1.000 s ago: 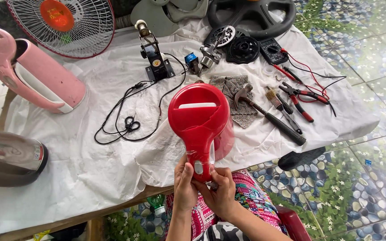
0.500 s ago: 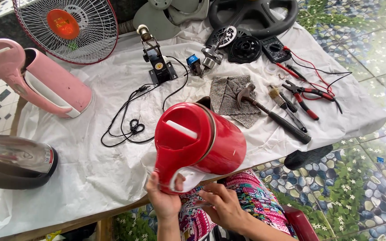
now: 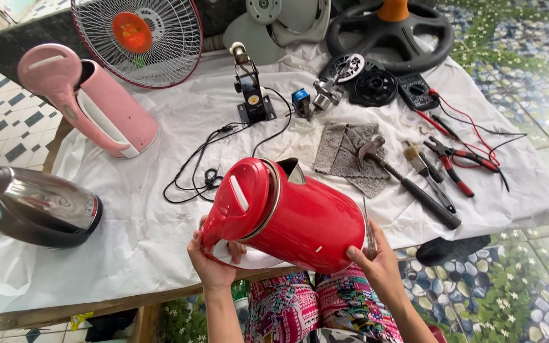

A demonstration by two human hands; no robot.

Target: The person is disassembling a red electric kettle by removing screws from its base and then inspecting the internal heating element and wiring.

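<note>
The desk (image 3: 160,254), under a white cloth, carries a pink kettle (image 3: 90,101), a steel kettle (image 3: 33,206) and a hammer (image 3: 408,184). You hold the red kettle (image 3: 300,219) over its front edge, tipped on its side: the long axis runs left to right, the lid faces left, the base right. I judge you are turning it for inspection; the next move needs a firm grip. Your left hand (image 3: 214,263) closes around the handle, and your right hand (image 3: 376,263) supports the base while holding a thin tool.
</note>
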